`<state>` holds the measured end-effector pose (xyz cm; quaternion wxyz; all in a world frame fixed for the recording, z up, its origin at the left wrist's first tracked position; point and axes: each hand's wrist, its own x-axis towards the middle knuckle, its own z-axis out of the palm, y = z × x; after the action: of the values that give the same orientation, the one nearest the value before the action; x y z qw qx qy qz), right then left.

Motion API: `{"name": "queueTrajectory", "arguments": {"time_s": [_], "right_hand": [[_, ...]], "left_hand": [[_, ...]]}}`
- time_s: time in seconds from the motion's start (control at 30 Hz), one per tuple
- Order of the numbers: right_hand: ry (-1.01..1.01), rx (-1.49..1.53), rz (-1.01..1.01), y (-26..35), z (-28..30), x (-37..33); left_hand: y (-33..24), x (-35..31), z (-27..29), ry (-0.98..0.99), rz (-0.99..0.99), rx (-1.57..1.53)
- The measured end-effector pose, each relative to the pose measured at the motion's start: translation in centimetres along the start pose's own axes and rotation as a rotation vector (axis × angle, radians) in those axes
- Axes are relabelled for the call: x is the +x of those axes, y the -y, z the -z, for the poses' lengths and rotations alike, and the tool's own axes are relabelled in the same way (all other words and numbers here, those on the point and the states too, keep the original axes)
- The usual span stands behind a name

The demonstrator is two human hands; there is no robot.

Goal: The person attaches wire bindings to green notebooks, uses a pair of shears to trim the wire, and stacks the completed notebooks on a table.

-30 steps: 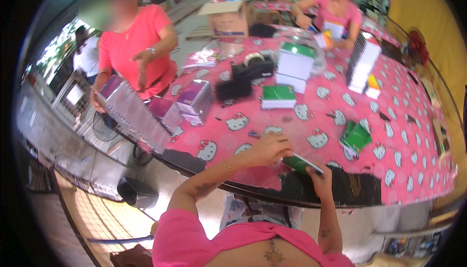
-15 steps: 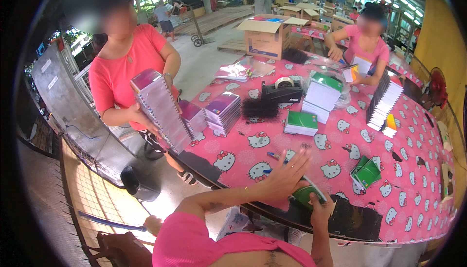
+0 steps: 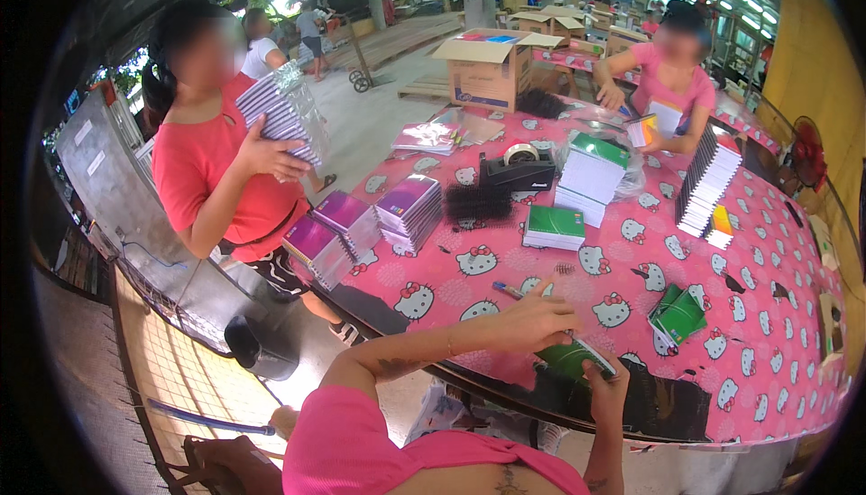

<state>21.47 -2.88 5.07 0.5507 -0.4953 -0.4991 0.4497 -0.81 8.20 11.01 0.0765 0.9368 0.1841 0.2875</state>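
Note:
Near the table's front edge, my right hand (image 3: 608,389) is closed on the lower right side of a green-covered notebook (image 3: 566,362), holding it tilted over the dark worn patch. My left hand (image 3: 534,322) hovers at the notebook's upper left, its fingers bent and somewhat apart, with no object visible in it. Whether its fingertips touch the cover is hard to make out. A blue pen (image 3: 507,289) lies beyond the left hand, partly hidden by it. To the right, a few small green notebooks (image 3: 678,316) lie fanned on the pink tablecloth (image 3: 622,270).
Stacks of purple notebooks (image 3: 410,206) line the left edge. Farther back stand a black tape dispenser (image 3: 516,170), black brushes (image 3: 478,205), green notebook stacks (image 3: 555,224), a tall notebook stack (image 3: 708,184) and an open carton (image 3: 487,71). Co-workers stand left and far right, holding notebooks.
My left hand has gone from stretched flat to bent fingers, drawn slightly back. The left co-worker's stack has been raised and tilted, revealing another purple pile on the table.

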Motion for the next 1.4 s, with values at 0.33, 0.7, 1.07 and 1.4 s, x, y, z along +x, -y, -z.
{"name": "queueTrajectory", "arguments": {"time_s": [0.33, 0.7, 1.07, 1.4], "right_hand": [[0.070, -0.089, 0.065, -0.5, 0.3, -0.3], [0.031, -0.088, 0.020, -0.5, -0.3, -0.9], [-0.097, 0.212, -0.068, -0.8, -2.5, -1.2], [-0.097, 0.139, -0.055, 0.1, -1.4, -0.7]], "left_hand": [[1.2, 0.4, -0.3, 0.329, 0.263, -0.533], [0.2, 0.4, 0.0, 0.502, 0.292, -0.473], [-3.6, -0.5, -2.0, -0.053, 0.297, 0.483], [-5.0, -2.2, -4.7, 0.039, 0.248, 0.412]]}}
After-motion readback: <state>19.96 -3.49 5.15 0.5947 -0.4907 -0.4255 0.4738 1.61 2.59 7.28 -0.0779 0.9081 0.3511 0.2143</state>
